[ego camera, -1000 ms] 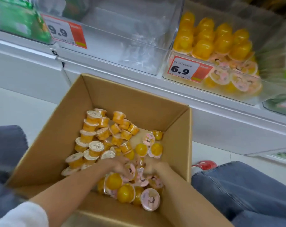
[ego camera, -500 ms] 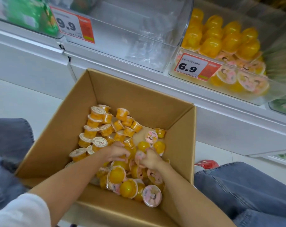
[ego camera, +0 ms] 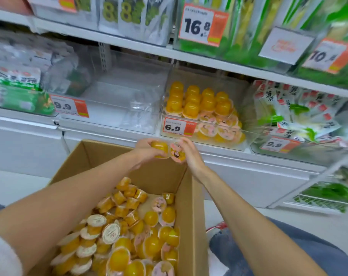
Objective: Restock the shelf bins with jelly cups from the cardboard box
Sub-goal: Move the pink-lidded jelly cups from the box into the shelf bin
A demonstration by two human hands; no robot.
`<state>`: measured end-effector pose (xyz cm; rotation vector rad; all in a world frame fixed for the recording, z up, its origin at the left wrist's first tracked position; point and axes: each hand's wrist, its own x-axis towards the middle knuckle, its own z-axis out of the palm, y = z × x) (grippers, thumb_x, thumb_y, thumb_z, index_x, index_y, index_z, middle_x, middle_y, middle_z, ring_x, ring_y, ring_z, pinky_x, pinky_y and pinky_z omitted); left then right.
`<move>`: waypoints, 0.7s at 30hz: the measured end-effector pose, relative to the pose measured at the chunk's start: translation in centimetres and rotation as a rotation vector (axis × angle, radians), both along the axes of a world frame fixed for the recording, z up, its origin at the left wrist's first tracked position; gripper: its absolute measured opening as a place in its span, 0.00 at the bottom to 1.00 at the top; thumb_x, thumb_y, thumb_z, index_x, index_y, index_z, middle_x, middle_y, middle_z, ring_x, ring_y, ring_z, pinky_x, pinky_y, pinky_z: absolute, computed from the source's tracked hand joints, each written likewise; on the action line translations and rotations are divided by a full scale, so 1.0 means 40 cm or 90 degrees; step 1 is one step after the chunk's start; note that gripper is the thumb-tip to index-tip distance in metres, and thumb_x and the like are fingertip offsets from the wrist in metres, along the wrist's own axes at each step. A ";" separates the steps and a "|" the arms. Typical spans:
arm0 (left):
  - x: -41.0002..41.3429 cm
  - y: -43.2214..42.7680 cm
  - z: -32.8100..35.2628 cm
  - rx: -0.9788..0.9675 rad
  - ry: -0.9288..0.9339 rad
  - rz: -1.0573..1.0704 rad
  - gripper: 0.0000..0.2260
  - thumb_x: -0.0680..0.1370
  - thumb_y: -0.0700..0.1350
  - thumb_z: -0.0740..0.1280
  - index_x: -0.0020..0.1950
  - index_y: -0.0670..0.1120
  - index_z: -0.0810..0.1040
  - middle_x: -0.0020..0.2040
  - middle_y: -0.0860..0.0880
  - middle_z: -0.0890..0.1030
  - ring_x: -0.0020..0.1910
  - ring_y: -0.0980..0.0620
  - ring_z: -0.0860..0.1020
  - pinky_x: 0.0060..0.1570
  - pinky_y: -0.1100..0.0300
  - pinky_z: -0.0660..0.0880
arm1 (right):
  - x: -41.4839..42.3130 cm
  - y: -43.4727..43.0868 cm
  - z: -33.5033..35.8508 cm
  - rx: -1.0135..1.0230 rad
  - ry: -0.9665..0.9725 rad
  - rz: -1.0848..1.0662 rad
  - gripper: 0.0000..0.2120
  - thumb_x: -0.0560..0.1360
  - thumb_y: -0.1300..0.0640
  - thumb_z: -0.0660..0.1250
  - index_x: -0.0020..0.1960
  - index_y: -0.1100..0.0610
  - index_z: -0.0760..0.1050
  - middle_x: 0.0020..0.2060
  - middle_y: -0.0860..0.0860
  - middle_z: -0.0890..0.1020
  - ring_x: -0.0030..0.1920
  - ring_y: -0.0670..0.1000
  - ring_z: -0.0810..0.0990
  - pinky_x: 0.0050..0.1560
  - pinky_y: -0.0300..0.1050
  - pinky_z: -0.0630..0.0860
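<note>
Fingers (ego camera: 144, 142) of the left hand (ego camera: 145, 152) curl round a yellow jelly cup (ego camera: 159, 149). Those of the right hand (ego camera: 192, 156) pinch a pink-lidded jelly cup (ego camera: 176, 152). The two cups touch each other, held up above the far edge of the box and just in front of the shelf's lower lip.

The white shelf (ego camera: 239, 166) runs across the far side, with packaged goods on the rows above. The cardboard box (ego camera: 195, 196) stands open on the floor near the person, below both forearms. The loose jelly cups (ego camera: 129, 236) in it are heaped mostly toward the near side, some lid-up and some on their sides.

On the shelf, a clear bin (ego camera: 117, 108) sits to the left of centre and shows only crumpled clear film. Just right of it, the jelly bin (ego camera: 246, 114) holds stacked jelly cups (ego camera: 199, 102), yellow domes at the back and pink lids at the front. The held cups are near this bin's front left corner.

A tag reading 6.9 (ego camera: 178, 127) is on the jelly bin's front, and one reading 9.9 (ego camera: 70, 106) is on the clear bin.
</note>
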<state>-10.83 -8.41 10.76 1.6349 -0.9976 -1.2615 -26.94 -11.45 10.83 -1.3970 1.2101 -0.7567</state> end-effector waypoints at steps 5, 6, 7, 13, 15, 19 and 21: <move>-0.068 -0.059 0.173 -0.211 -0.396 -0.024 0.28 0.61 0.63 0.77 0.58 0.55 0.81 0.47 0.56 0.84 0.46 0.54 0.81 0.46 0.57 0.77 | -0.086 -0.038 0.164 -0.194 -0.044 -0.071 0.20 0.73 0.55 0.72 0.64 0.51 0.72 0.59 0.49 0.77 0.59 0.48 0.75 0.58 0.43 0.73; -0.086 -0.078 0.198 -0.245 -0.429 -0.019 0.30 0.60 0.65 0.76 0.59 0.55 0.80 0.50 0.56 0.83 0.49 0.53 0.80 0.49 0.55 0.77 | -0.103 -0.058 0.184 -0.229 -0.028 -0.090 0.23 0.72 0.55 0.73 0.64 0.51 0.71 0.61 0.49 0.75 0.61 0.48 0.74 0.59 0.43 0.72; -0.105 -0.099 0.221 -0.277 -0.448 -0.012 0.31 0.61 0.65 0.75 0.60 0.54 0.80 0.54 0.55 0.83 0.52 0.53 0.80 0.51 0.55 0.77 | -0.120 -0.078 0.204 -0.262 0.004 -0.111 0.25 0.71 0.54 0.74 0.66 0.51 0.70 0.61 0.48 0.74 0.62 0.47 0.72 0.60 0.43 0.72; -0.212 -0.286 0.263 -0.302 -0.448 -0.043 0.34 0.63 0.59 0.78 0.66 0.49 0.76 0.63 0.50 0.80 0.61 0.49 0.77 0.58 0.55 0.75 | -0.245 -0.267 0.231 -0.365 0.292 -0.148 0.29 0.67 0.51 0.76 0.66 0.53 0.71 0.61 0.53 0.75 0.60 0.51 0.73 0.60 0.43 0.69; -0.238 -0.349 0.245 -0.283 -0.498 -0.090 0.33 0.62 0.59 0.78 0.64 0.49 0.78 0.61 0.49 0.80 0.60 0.47 0.78 0.57 0.54 0.76 | -0.268 -0.334 0.216 -0.388 0.365 -0.101 0.19 0.66 0.47 0.74 0.55 0.48 0.75 0.51 0.51 0.78 0.51 0.51 0.75 0.53 0.43 0.72; -0.261 -0.432 0.203 -0.242 -0.681 -0.178 0.30 0.66 0.61 0.75 0.64 0.51 0.76 0.59 0.48 0.80 0.59 0.45 0.78 0.55 0.52 0.75 | -0.283 -0.413 0.186 -0.413 0.452 -0.017 0.14 0.62 0.41 0.68 0.42 0.49 0.75 0.45 0.52 0.81 0.48 0.55 0.79 0.47 0.45 0.74; -0.267 -0.456 0.187 -0.242 -0.781 -0.204 0.29 0.69 0.61 0.74 0.67 0.53 0.74 0.61 0.48 0.80 0.62 0.44 0.76 0.59 0.50 0.70 | -0.283 -0.418 0.187 -0.415 0.481 0.025 0.11 0.65 0.47 0.69 0.44 0.53 0.79 0.46 0.54 0.83 0.51 0.54 0.77 0.51 0.46 0.72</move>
